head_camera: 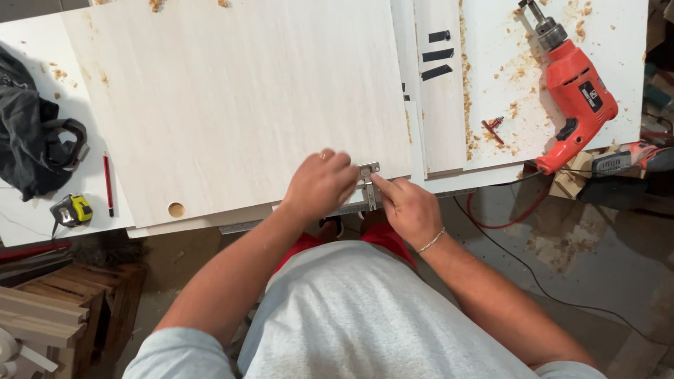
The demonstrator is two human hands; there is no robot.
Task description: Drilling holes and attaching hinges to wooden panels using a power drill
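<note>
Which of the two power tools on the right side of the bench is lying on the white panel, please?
The orange-red drill lies on the white panel amid sawdust, chuck pointing away from the person. The other, a grey and red tool, sits lower, off the panel's edge near the cable.

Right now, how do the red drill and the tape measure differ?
The red drill lies at the right, far bigger and long-bodied; the tape measure sits at the left, small, boxy, yellow and black. Sawdust surrounds the drill; little lies by the tape measure. Both rest untouched on the white bench.

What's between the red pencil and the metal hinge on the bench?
Head view: the pale wood panel, with a round hole near its corner, lies between red pencil and hinge.
</note>
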